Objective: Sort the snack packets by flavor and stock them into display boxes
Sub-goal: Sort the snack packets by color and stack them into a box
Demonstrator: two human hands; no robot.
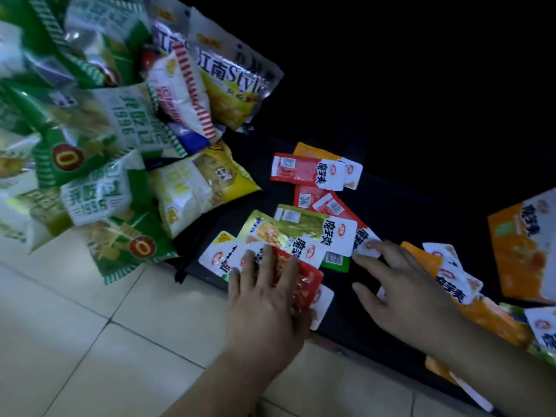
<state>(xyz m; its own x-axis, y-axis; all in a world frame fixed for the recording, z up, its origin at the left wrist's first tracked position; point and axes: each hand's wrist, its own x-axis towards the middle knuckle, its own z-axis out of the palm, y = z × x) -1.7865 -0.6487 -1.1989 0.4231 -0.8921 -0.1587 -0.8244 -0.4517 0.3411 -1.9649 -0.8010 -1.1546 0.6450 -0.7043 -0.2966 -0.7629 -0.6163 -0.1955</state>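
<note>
Head view: small packets in red, green and orange are seen mixed on a black cloth (391, 206) spread over the tiled floor (90, 326), with large chip bags (90, 130) heaped at the far left; sorting is judged barely begun, and nothing is seen stocked.

The left hand (264, 296) is laid on a red packet (307, 284) at the near edge of the cloth; its fingers (267, 266) are held straight and spread, but the thumb is lost at the packet's lower edge, so a pinch cannot be confirmed.

The right hand (403, 296) is spread wide and nothing is held in it; its index fingertip is set on the white end of a second red packet (334, 206). That packet's long axis is run away from the fingertip, up and to the left, and its middle is overlapped by a green packet (304, 224); the right hand is clearly the nearer one. A pull toward the near side is judged necessary to slide it free.

A further red packet (307, 171) is lying well beyond; orange packets (445, 275) are lying just beside the right wrist.
</note>
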